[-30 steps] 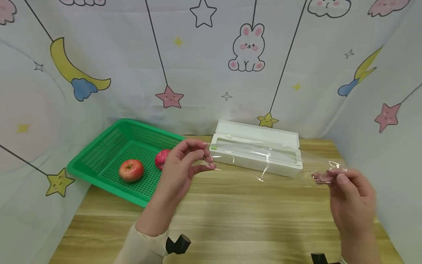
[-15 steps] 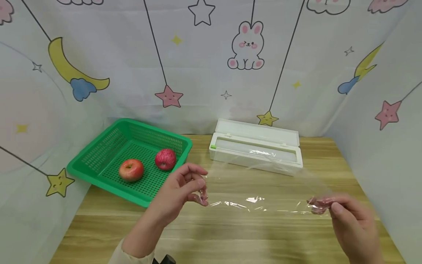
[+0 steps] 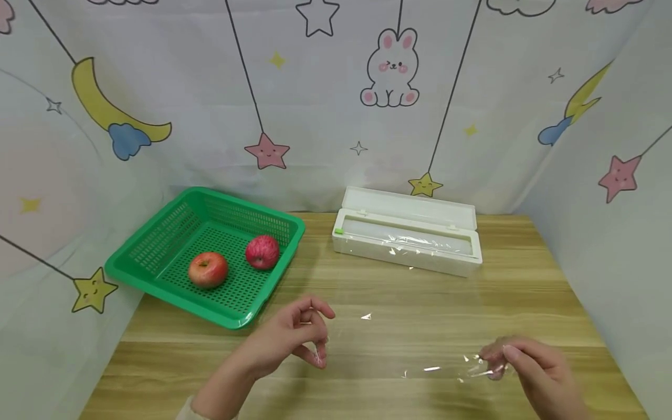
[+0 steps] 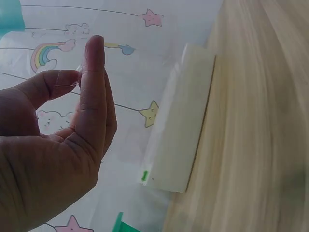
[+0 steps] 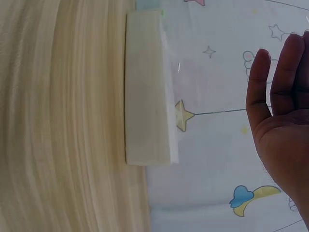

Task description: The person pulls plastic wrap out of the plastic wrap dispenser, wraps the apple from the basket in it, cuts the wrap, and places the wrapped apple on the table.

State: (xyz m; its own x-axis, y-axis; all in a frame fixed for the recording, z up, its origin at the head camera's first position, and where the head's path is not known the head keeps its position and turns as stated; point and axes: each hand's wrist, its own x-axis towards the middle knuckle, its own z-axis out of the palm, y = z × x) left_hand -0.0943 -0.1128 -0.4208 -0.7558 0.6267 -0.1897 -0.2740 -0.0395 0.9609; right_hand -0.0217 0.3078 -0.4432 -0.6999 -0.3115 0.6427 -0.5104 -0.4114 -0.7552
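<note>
A sheet of clear plastic wrap (image 3: pixel 431 368) stretches from the white dispenser box (image 3: pixel 409 262) at the back toward the near side of the table. Its left corner is pinched between the thumb and fingers of my left hand (image 3: pixel 291 338). The right corner is bunched in the fingertips of my right hand (image 3: pixel 541 373). The box lid stands open, and a pale roll (image 3: pixel 409 233) shows inside. In the left wrist view the film (image 4: pixel 67 85) is barely visible at my thumb tip. My right fingertips are partly cut off in the right wrist view.
At the left stands a green basket (image 3: pixel 175 303) holding a red-yellow apple (image 3: pixel 208 270) and a darker red apple (image 3: pixel 262 252). A printed cloth (image 3: pixel 315 105) hangs behind and along the sides of the wooden table (image 3: pixel 388 309).
Both hands have come nearer to me and lower, drawing the plastic wrap out of the box over the table. The box, basket and apples stay in place.
</note>
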